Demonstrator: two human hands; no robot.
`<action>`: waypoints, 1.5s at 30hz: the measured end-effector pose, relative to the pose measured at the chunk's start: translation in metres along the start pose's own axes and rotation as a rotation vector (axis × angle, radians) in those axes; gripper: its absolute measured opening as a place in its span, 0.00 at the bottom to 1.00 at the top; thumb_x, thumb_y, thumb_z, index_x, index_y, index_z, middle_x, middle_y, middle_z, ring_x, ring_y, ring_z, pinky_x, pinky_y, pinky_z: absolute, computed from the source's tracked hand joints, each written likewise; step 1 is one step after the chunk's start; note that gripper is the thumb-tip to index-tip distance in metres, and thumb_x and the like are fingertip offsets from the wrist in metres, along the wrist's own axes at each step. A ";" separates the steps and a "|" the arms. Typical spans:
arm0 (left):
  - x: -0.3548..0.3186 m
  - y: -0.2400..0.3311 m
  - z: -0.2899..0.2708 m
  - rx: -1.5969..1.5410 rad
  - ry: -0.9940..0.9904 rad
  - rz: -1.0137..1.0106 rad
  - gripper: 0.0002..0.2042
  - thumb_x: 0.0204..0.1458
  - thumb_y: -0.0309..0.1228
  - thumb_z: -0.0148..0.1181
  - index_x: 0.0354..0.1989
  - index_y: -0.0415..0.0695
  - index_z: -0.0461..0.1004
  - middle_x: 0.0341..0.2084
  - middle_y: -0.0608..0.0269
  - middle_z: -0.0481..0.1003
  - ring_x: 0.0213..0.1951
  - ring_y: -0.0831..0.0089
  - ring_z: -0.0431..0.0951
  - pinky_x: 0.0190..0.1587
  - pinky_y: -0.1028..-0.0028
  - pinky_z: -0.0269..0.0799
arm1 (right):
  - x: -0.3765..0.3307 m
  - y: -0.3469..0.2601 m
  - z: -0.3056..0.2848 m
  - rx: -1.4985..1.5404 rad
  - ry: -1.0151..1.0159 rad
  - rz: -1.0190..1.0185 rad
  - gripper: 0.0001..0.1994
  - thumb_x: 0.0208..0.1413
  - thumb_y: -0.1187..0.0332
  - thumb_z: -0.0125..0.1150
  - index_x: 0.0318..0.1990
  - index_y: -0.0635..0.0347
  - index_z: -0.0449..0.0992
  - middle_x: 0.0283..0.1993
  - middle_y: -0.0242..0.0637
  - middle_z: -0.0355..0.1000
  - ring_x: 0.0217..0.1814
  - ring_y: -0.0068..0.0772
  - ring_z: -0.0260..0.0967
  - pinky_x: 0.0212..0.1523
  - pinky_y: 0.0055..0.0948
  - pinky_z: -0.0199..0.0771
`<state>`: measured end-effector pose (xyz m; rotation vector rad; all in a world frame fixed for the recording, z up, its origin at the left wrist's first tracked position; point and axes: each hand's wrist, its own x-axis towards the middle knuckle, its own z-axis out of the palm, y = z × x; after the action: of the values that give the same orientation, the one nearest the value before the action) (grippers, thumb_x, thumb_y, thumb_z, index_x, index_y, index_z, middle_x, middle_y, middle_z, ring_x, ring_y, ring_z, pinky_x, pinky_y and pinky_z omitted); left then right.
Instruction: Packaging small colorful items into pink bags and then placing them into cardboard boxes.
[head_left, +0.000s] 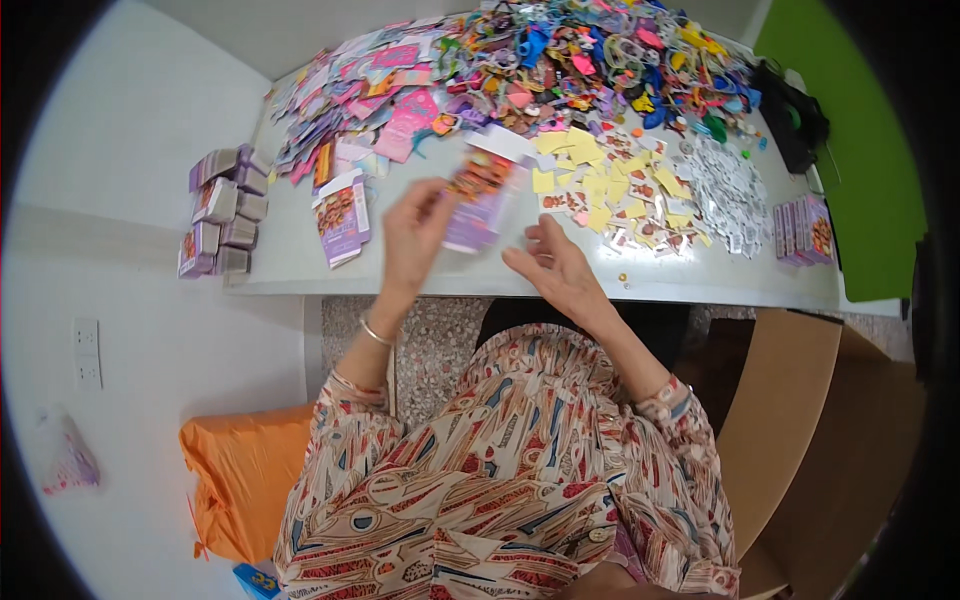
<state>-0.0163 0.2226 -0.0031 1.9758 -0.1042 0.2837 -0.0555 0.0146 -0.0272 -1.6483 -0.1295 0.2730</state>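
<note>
My left hand (412,232) pinches the left edge of a purple and white printed carton (487,195) above the table. The carton looks slightly smeared by motion, and a white flap stands out at its top. To the right of its lower end is my right hand (560,265), apart from it, with fingers spread and nothing in them. Left of my left hand, a similar purple carton (342,222) lies on the white tabletop. Yellow paper slips (632,192) and small picture cards are scattered beyond my right hand.
Pink packets (405,125) and colourful small trinkets (600,60) heap along the back. Small whitish pieces (735,195) lie at right, beside upright purple boxes (803,230). More boxes (222,210) are stacked at the left edge. A cardboard box (785,420) and an orange bag (245,480) are below.
</note>
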 end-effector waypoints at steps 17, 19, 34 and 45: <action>-0.027 0.051 0.061 -0.161 -0.261 0.088 0.23 0.51 0.21 0.63 0.57 0.40 0.69 0.51 0.60 0.70 0.48 0.73 0.73 0.49 0.73 0.72 | 0.004 -0.001 -0.061 -0.308 0.351 0.079 0.33 0.33 0.49 0.77 0.41 0.70 0.75 0.34 0.41 0.78 0.33 0.24 0.74 0.37 0.27 0.75; -0.020 0.046 0.062 -0.130 -0.260 0.136 0.26 0.50 0.22 0.63 0.59 0.41 0.67 0.56 0.60 0.66 0.52 0.70 0.71 0.49 0.73 0.72 | 0.002 -0.001 -0.060 -0.313 0.292 0.072 0.32 0.35 0.52 0.77 0.41 0.69 0.75 0.35 0.39 0.77 0.35 0.24 0.74 0.38 0.26 0.75; -0.003 0.032 0.065 -0.381 -0.738 -0.222 0.21 0.53 0.28 0.64 0.56 0.39 0.71 0.48 0.63 0.75 0.46 0.77 0.74 0.47 0.75 0.72 | -0.021 0.003 -0.076 -0.088 -0.033 0.002 0.28 0.37 0.62 0.80 0.45 0.63 0.74 0.39 0.32 0.75 0.39 0.20 0.70 0.43 0.23 0.71; -0.002 0.036 0.065 -0.041 -1.033 -0.109 0.34 0.53 0.37 0.64 0.67 0.47 0.58 0.61 0.55 0.65 0.55 0.68 0.71 0.54 0.68 0.71 | -0.028 0.000 -0.080 0.038 -0.085 0.082 0.30 0.35 0.64 0.80 0.47 0.64 0.73 0.41 0.33 0.75 0.41 0.20 0.70 0.45 0.24 0.70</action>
<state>-0.0155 0.1490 0.0032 1.8928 -0.6464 -0.8228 -0.0618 -0.0694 -0.0189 -1.6069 -0.1209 0.4059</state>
